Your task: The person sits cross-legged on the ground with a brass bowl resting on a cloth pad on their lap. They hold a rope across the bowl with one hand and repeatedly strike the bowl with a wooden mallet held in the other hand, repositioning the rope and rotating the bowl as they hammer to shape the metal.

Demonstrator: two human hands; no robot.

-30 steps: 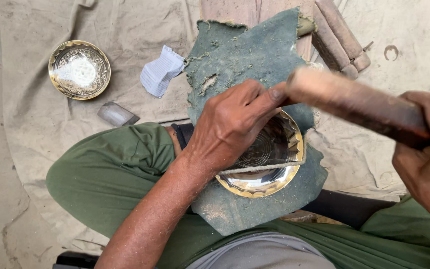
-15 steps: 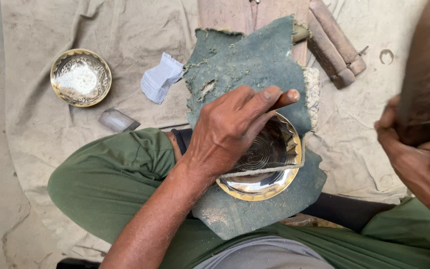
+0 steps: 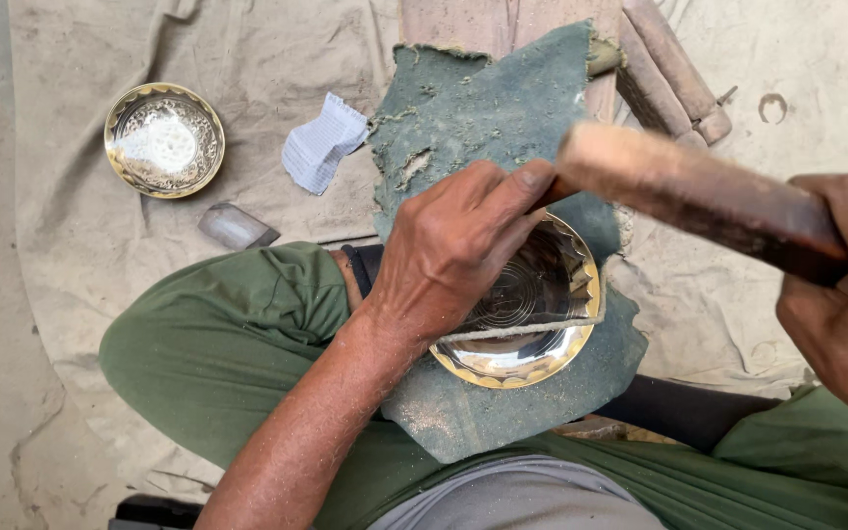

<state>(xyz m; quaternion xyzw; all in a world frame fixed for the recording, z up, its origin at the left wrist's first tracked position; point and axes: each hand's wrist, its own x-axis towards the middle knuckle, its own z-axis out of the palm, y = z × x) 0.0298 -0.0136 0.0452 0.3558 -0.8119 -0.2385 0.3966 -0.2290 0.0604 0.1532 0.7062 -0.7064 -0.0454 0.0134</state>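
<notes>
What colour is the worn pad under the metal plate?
Dusty dark green pad, seen in the head view.

right hand point(image 3: 841, 294): cut off at right edge
wooden mallet point(image 3: 699, 196): motion-blurred
brass bowl point(image 3: 527, 314): left part hidden under left hand point(image 3: 453, 250)

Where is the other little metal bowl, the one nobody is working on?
The small metal bowl sits on the cloth at upper left, left of a folded white paper.

The left hand point(image 3: 453, 255) presses on a brass bowl point(image 3: 527, 324) (lying on green cloth point(image 3: 503, 108)) while the right hand point(image 3: 841, 294) grips a wooden mallet point(image 3: 689, 191).
</notes>
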